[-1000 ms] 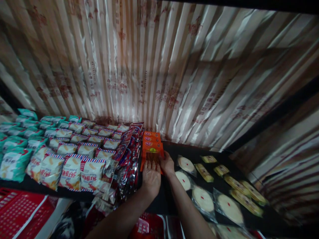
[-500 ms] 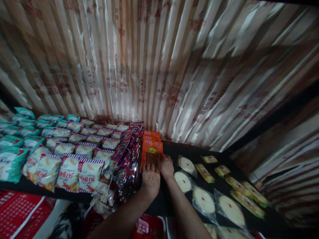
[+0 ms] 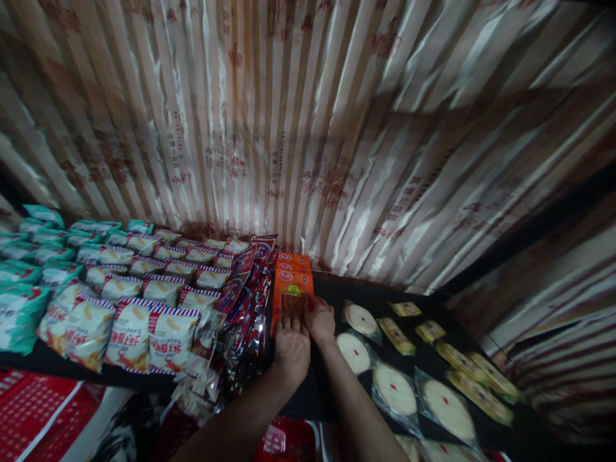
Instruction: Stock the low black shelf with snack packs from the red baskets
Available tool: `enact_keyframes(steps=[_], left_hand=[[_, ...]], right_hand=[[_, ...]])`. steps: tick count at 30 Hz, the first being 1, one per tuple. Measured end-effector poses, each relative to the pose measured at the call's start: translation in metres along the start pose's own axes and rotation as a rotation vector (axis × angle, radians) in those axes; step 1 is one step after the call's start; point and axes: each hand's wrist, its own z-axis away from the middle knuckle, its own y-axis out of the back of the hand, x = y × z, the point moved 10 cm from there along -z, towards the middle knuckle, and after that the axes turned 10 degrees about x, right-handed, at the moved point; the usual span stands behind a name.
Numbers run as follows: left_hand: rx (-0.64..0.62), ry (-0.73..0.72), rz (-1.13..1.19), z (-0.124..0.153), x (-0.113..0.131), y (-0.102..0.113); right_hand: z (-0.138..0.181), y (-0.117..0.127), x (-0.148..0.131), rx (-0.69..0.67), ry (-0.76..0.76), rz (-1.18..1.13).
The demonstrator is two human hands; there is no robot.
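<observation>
An orange snack packet [image 3: 294,282] with a yellow-green spot and a brown window lies at the front of a short row of similar orange packets on the black tabletop. My left hand [image 3: 292,350] has its bent fingers on the packet's lower edge, the thumb being hidden. At the packet's right side, my right hand [image 3: 320,319] curls its fingers against the edge. Both hands touch the packet. Dark red, shiny packets [image 3: 248,298] stand in a row just left of it.
White snack bags with striped tops [image 3: 168,340] and teal bags [image 3: 22,317] fill the left. Round pale flatbreads in clear wrap [image 3: 393,388] and yellow packs [image 3: 397,335] lie right. A printed striped sheet [image 3: 298,128] hangs behind; red baskets [image 3: 36,410] sit below the table edge.
The view has shifted very slightly, so the bags on the left sit a little further left. Both hands stay on the orange packet with hardly any movement.
</observation>
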Motion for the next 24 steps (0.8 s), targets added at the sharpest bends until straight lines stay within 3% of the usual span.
enact_keyframes(steps=[8,15,20,24], left_hand=[[-0.035,-0.018,0.027,0.005,0.001,0.001],[-0.023,-0.031,0.119,0.028,0.011,0.010],[-0.001,-0.123,0.266,0.087,0.019,0.031],[-0.053,-0.227,0.440,0.166,0.019,0.021]], right_hand=[[0.005,0.003,0.007,0.067,-0.020,-0.020],[0.040,0.052,0.004,0.313,-0.035,-0.353],[0.113,0.082,0.004,0.344,-0.242,-0.673],[0.196,0.077,-0.005,0.223,-0.422,-0.846]])
